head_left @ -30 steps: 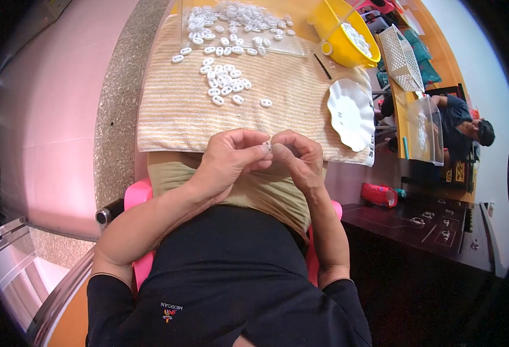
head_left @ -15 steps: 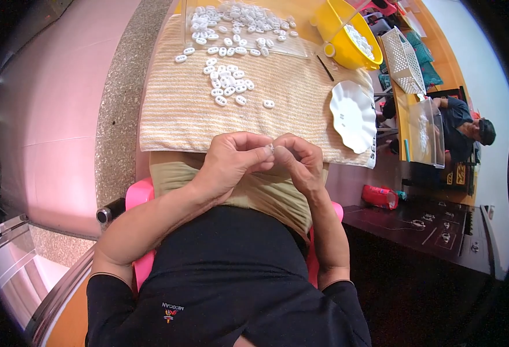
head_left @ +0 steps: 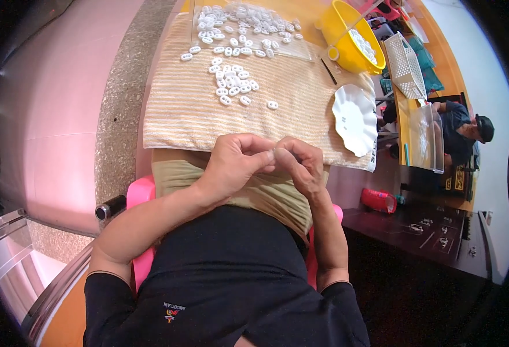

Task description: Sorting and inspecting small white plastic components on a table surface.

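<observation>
My left hand (head_left: 236,164) and my right hand (head_left: 302,165) meet at the fingertips, just over the near edge of the striped towel (head_left: 179,124). Thumb and forefinger of each are pinched together; whatever they hold is hidden now. Beyond them on the towel lies a cluster of small white oval plastic pieces (head_left: 231,82), each with dark holes. One single white piece (head_left: 273,105) lies apart, to the right of the cluster. To the right stands a white scalloped dish (head_left: 353,118) with a few tiny bits in it.
Many more white pieces lie in a clear tray (head_left: 300,55) at the back. A yellow basin (head_left: 341,34) holds white pieces, with a thin black stick (head_left: 328,71) in front. At right, another person (head_left: 460,124) sits by a table with a white perforated basket (head_left: 405,66).
The whole view has shifted slightly. My fingertips have drawn closer together, and the small whitish thing that showed between them is now covered.
</observation>
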`<state>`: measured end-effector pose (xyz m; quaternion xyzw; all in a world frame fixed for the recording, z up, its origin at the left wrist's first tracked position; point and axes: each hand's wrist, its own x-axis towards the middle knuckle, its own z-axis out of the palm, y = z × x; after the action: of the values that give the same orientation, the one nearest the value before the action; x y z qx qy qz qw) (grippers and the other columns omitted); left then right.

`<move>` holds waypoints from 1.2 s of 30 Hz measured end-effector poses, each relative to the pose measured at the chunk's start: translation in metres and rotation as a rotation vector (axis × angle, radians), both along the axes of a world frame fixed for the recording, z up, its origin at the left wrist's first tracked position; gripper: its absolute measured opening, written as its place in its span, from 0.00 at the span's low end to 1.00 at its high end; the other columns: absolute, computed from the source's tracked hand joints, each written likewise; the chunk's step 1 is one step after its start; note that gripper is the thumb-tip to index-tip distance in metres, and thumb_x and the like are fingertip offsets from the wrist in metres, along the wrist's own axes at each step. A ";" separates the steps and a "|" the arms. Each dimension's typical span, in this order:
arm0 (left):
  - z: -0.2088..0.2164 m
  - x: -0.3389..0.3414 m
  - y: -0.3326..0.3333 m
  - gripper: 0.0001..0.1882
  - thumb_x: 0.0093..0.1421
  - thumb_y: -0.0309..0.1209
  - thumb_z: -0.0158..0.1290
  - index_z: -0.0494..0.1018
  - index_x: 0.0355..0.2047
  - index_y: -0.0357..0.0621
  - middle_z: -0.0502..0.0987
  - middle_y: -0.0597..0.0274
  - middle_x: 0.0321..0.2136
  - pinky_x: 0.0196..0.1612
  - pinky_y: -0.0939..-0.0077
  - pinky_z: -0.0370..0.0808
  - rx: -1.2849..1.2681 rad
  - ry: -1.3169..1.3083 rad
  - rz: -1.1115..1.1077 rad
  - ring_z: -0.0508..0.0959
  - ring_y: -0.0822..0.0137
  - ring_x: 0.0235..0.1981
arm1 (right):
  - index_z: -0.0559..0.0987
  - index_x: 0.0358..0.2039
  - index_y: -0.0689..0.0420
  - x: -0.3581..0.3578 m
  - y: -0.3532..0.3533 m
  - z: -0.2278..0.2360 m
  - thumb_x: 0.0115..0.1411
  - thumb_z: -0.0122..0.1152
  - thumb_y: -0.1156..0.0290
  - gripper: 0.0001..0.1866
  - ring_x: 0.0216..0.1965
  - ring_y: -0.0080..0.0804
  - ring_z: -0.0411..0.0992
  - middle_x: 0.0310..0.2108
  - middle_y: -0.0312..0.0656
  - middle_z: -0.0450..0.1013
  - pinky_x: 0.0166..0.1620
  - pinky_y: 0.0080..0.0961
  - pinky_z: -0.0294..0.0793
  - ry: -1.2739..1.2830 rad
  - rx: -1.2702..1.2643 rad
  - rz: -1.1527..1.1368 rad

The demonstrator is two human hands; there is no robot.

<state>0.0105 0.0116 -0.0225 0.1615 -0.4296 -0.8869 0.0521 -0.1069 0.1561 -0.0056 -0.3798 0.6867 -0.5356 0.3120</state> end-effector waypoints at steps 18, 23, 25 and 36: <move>0.001 -0.004 -0.005 0.09 0.59 0.23 0.56 0.75 0.40 0.33 0.79 0.60 0.31 0.37 0.81 0.78 0.124 -0.007 -0.025 0.78 0.73 0.31 | 0.77 0.38 0.67 -0.007 0.001 -0.008 0.65 0.54 0.74 0.09 0.34 0.22 0.75 0.33 0.40 0.76 0.38 0.19 0.77 -0.127 -0.107 0.016; -0.002 -0.004 -0.005 0.09 0.59 0.23 0.56 0.74 0.40 0.33 0.78 0.60 0.31 0.37 0.81 0.78 0.148 -0.026 -0.013 0.78 0.73 0.31 | 0.77 0.41 0.68 -0.005 0.003 -0.008 0.62 0.57 0.78 0.08 0.36 0.25 0.76 0.35 0.42 0.76 0.41 0.21 0.78 -0.153 -0.082 -0.043; -0.002 -0.004 -0.005 0.09 0.59 0.23 0.56 0.74 0.40 0.33 0.78 0.60 0.31 0.37 0.81 0.78 0.149 -0.032 -0.012 0.78 0.73 0.31 | 0.76 0.41 0.68 -0.005 0.004 -0.008 0.61 0.58 0.80 0.09 0.37 0.25 0.76 0.36 0.42 0.76 0.41 0.21 0.78 -0.145 -0.082 -0.049; -0.002 -0.004 -0.004 0.09 0.59 0.23 0.56 0.75 0.40 0.34 0.79 0.60 0.31 0.37 0.81 0.78 0.163 -0.039 -0.016 0.78 0.73 0.31 | 0.77 0.41 0.67 -0.005 0.004 -0.007 0.61 0.58 0.79 0.08 0.37 0.23 0.75 0.35 0.41 0.77 0.41 0.19 0.77 -0.192 -0.076 -0.055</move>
<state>0.0066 0.0073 -0.0249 0.1789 -0.3583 -0.9160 0.0235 -0.1123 0.1596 -0.0124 -0.3191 0.6431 -0.6036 0.3469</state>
